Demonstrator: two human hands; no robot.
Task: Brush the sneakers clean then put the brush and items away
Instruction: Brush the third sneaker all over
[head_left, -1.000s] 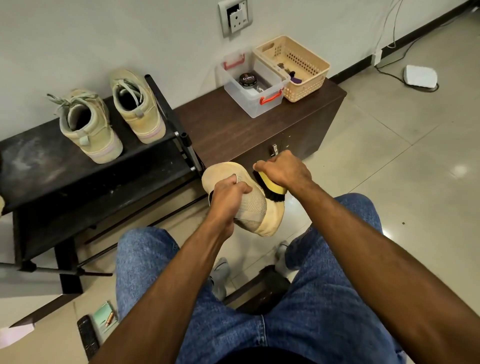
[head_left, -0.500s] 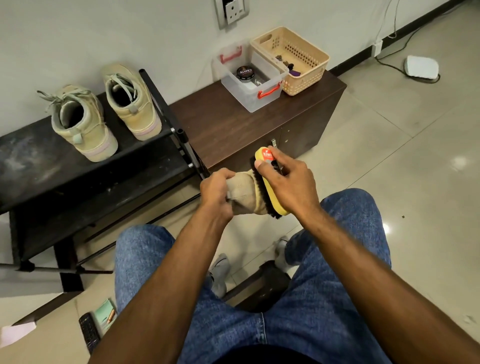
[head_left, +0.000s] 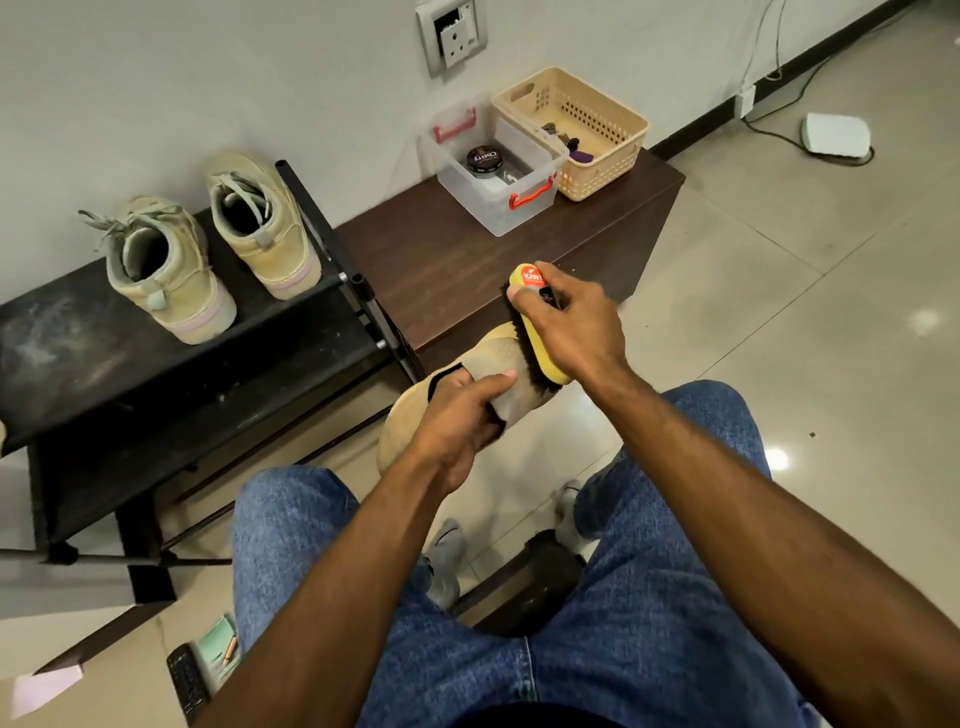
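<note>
Mid-brushing, nothing put away yet. Left hand (head_left: 460, 415) grips a beige sneaker (head_left: 498, 358) at the collar, fingers curled into the opening, holding it up over the knees. Right hand (head_left: 571, 325) is wrapped round the yellow brush (head_left: 540, 338), bristles pressed on the knit upper. Two more sneakers (head_left: 208, 249) stand on the black rack (head_left: 78, 353); can't tell if they're done. Clear bin (head_left: 498, 208) with the polish tin (head_left: 483, 160) and the beige basket (head_left: 597, 171) sit on the brown cabinet (head_left: 441, 270), likely the brush's home. Remaining, I'd guess: finish this shoe, rack it, stow brush.
</note>
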